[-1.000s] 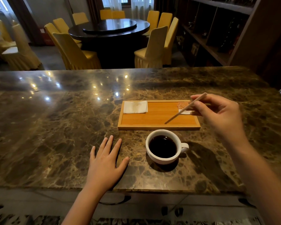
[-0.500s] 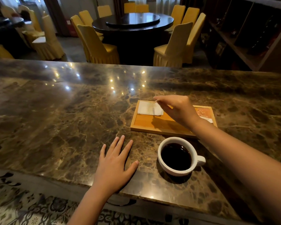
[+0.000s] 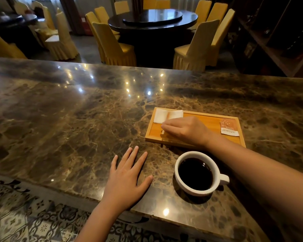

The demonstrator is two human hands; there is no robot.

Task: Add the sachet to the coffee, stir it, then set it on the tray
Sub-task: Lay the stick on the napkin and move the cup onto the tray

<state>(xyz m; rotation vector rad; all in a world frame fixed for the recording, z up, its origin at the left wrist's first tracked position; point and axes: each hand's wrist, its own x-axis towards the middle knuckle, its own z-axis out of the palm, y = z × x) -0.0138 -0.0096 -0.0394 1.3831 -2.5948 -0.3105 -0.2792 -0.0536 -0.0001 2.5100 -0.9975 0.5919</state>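
A white cup full of black coffee stands on the marble counter, in front of the wooden tray. An orange and white sachet lies flat at the tray's right end. My right hand rests low on the left half of the tray, with its fingers closed over a thin wooden stir stick. Only the stick's tip shows past my fingertips. A white napkin lies just beyond that hand, one corner folded up. My left hand lies flat on the counter left of the cup, fingers spread.
The brown marble counter stretches wide to the left and behind the tray. Its near edge runs just under my left wrist. Beyond the counter are yellow-covered chairs, a dark round table and shelving at right.
My right hand has carried the stir stick from above the tray's right end across to its left part and lowered it onto the tray. The left hand and the cup have stayed put.
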